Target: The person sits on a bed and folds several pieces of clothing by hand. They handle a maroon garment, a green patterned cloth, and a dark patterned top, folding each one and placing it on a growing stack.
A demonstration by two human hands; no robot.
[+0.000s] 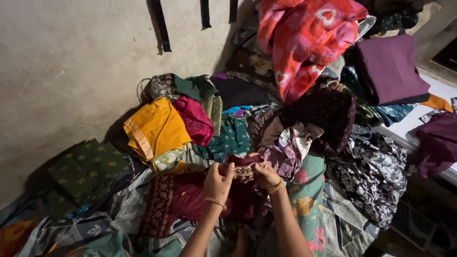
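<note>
Head view | left hand [217, 182] closed on maroon garment [190, 197] | right hand [266, 175] pinching its embroidered edge [243, 172]

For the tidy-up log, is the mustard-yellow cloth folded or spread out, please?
Folded: the mustard-yellow cloth lies as a compact layered bundle on the pile.

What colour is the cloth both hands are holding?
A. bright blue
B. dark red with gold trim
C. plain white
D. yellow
B: the left hand and the right hand both grip the dark red cloth by its gold embroidered edge, while the yellow garment lies untouched farther back on the pile.
</note>
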